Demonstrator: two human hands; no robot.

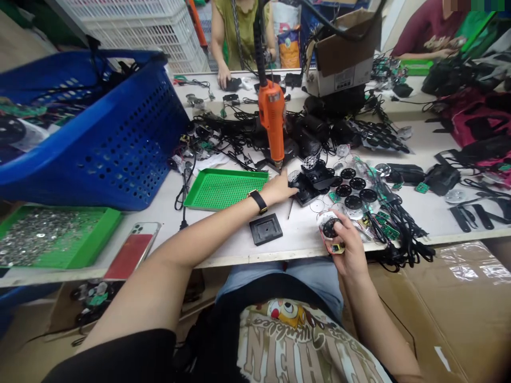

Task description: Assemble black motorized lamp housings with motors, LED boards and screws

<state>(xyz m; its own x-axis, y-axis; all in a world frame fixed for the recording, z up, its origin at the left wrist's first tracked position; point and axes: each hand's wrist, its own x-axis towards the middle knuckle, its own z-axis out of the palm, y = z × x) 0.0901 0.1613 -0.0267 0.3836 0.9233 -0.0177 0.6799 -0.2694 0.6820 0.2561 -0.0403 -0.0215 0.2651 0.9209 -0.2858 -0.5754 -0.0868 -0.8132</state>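
Observation:
My left hand is stretched out over the table, a finger pointing up by the tip of an orange electric screwdriver and the thumb out to the right. Beside the thumb lies an open black plastic housing. I see nothing held in this hand, though some fingers are hidden. Near the table's front edge, my right hand grips a round white part with a black disc, the thumb pressing on the disc. A small yellow component shows under it. Between the hands sits a flat black rectangular block.
Green trays stand left of centre and at far left, the latter full of small metal pieces. A blue basket rises behind. Black discs, cables and circuit boards crowd the right. Across the table, people's hands work.

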